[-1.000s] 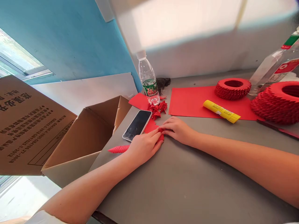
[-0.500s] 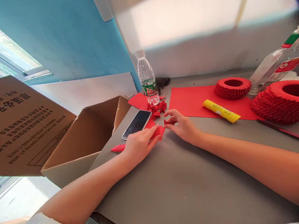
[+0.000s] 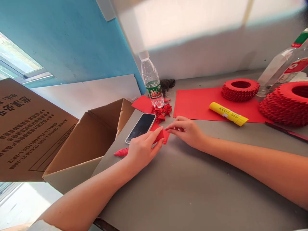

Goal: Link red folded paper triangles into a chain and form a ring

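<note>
My left hand [image 3: 141, 146] rests low over the grey table, its fingers and thumb closed on a piece of red paper [image 3: 159, 136]. Beneath that paper lie more flat red sheets [image 3: 166, 136]. Just to the right, my right hand [image 3: 189, 131] has thumb and fingertips pinched together. A small folded red paper piece is between them, mostly hidden by the fingers. Beyond the hands sits a cluster of folded red paper pieces [image 3: 160, 114]. A phone [image 3: 141, 128] with a dark screen lies beside my left hand, and a ridged red cone-tipped paper roll [image 3: 121, 152] is near its wrist.
Behind the cluster stands a water bottle [image 3: 154, 86]. A large red sheet [image 3: 194, 102] carries a yellow glue stick [image 3: 228, 114]. Red pleated paper rings [image 3: 240, 93], another clear bottle [image 3: 276, 70] and a dark-bladed tool [image 3: 286, 131] are at right. An open carton [image 3: 72, 150] adjoins the table's left edge.
My right hand has moved slightly left, closer to the left hand, and its fingers have closed further around the small folded red piece. My left hand has barely moved.
</note>
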Demonstrator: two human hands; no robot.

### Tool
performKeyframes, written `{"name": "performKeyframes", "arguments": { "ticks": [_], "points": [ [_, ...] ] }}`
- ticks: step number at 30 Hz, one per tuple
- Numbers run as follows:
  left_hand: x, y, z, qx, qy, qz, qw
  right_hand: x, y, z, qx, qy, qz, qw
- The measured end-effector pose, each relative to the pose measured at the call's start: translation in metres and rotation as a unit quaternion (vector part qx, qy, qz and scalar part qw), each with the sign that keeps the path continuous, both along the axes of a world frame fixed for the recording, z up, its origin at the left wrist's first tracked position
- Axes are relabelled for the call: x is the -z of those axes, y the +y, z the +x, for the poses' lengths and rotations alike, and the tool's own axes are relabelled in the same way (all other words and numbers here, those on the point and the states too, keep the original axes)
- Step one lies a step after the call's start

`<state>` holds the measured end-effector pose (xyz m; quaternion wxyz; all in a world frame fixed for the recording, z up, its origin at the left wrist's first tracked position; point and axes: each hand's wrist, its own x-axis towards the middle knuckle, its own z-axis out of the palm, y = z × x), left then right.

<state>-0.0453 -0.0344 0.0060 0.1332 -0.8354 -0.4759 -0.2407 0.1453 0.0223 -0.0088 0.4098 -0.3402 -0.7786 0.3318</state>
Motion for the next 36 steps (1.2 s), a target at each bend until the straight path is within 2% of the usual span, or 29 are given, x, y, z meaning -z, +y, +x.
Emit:
{"name": "performKeyframes", "arguments": {
  "ticks": [2, 5, 7, 10, 14, 24, 30, 36],
  "points": [
    [-0.0002, -0.0002, 0.0005, 0.003, -0.005, -0.002, 1.000, -0.0012, 0.0013, 0.0008, -0.018, 0.036, -0.082, 0.996],
    [-0.0006, -0.0001, 0.0012, 0.004, -0.008, -0.006, 1.000, -0.0039, 0.0029, 0.0018, -0.090, 0.113, -0.233, 0.962],
    [-0.0007, 0.0002, 0.0016, 0.003, -0.011, -0.003, 1.000, -0.0056, 0.0029, 0.0020, -0.120, 0.154, -0.290, 0.937],
    [-0.0005, 0.0006, 0.0021, 0.011, -0.019, 0.006, 1.000, -0.0073, 0.0014, 0.0015, -0.153, 0.174, -0.334, 0.914],
    [0.0008, 0.0008, 0.0020, 0.011, -0.024, 0.010, 1.000, -0.0073, -0.0003, 0.0008, -0.185, 0.166, -0.347, 0.904],
    [0.0029, 0.0018, 0.0017, 0.010, -0.024, 0.022, 0.999, -0.0047, 0.0006, 0.0001, -0.194, 0.162, -0.344, 0.904],
    [0.0039, 0.0017, 0.0018, 0.010, -0.017, 0.018, 1.000, -0.0053, -0.0013, -0.0005, -0.172, 0.141, -0.341, 0.913],
    [0.0054, 0.0023, 0.0005, 0.029, 0.020, 0.052, 0.998, -0.0048, -0.0042, -0.0011, -0.175, 0.084, -0.310, 0.931]
  ]
}}
